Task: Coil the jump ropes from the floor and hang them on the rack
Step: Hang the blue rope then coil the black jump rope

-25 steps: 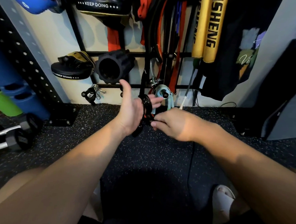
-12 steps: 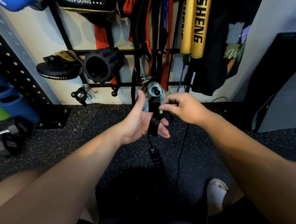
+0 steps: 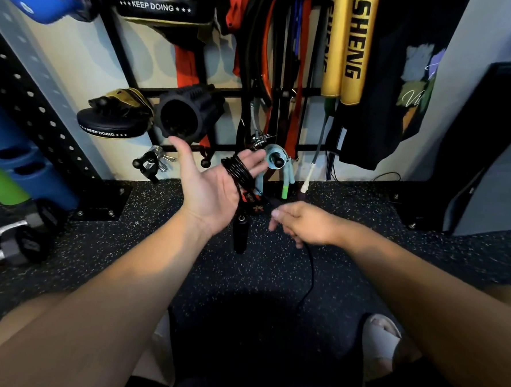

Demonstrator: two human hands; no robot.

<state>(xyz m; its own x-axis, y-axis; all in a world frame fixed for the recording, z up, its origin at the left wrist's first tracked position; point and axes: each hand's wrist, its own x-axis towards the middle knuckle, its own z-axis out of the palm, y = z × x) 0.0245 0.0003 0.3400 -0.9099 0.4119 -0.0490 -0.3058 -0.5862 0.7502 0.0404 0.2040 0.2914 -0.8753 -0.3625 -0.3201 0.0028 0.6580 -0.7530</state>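
— Coiling, item one: black jump rope (image 3: 238, 172), loops wound round the straight fingers of our left hand (image 3: 211, 190), palm up; one handle (image 3: 241, 235) hangs below it.
— And our right hand (image 3: 304, 226)?
— Curled round the free run, which trails to the floor (image 3: 124, 260). We judge it best to feed each turn taut, beside the last, none crossing.
— Rack (image 3: 121, 47)?
— On the wall behind our hands; hanging not yet begun.

Black jump rope (image 3: 237, 172); dark floor (image 3: 142, 255), seemingly white-flecked.
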